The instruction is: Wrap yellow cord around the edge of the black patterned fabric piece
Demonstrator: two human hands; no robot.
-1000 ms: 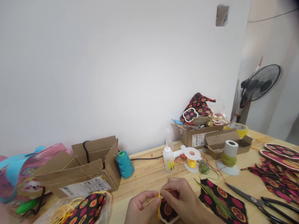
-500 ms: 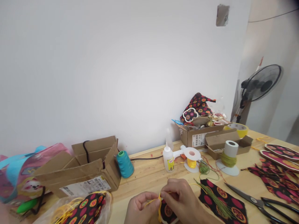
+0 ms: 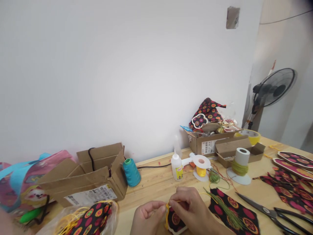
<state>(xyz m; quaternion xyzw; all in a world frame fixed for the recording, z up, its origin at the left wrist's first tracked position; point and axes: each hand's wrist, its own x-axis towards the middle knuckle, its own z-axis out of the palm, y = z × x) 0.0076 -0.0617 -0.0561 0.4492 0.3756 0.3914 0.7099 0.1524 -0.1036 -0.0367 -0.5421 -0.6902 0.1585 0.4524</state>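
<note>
At the bottom edge of the view, my left hand (image 3: pixel 148 218) and my right hand (image 3: pixel 189 209) meet over the wooden table (image 3: pixel 156 184). Both pinch a yellow cord (image 3: pixel 167 212) between fingertips. The cord loops down over a small patterned fabric piece with a white rim (image 3: pixel 174 222), which sits under my right hand. A green tassel (image 3: pixel 223 209) lies on a black patterned cloth (image 3: pixel 234 212) just right of my right hand.
An open cardboard box (image 3: pixel 90 176), a teal thread cone (image 3: pixel 131 172), a glue bottle (image 3: pixel 176 166), a yellow cord spool (image 3: pixel 201 166) and a green cord spool (image 3: pixel 241 163) stand behind. Scissors (image 3: pixel 271 212) and fabric pieces (image 3: pixel 290 182) lie right. A bag of fabric (image 3: pixel 90 218) sits left. A fan (image 3: pixel 271 88) stands far right.
My hands stay together on the yellow cord, fingers shifting only slightly. The view has drifted a little.
</note>
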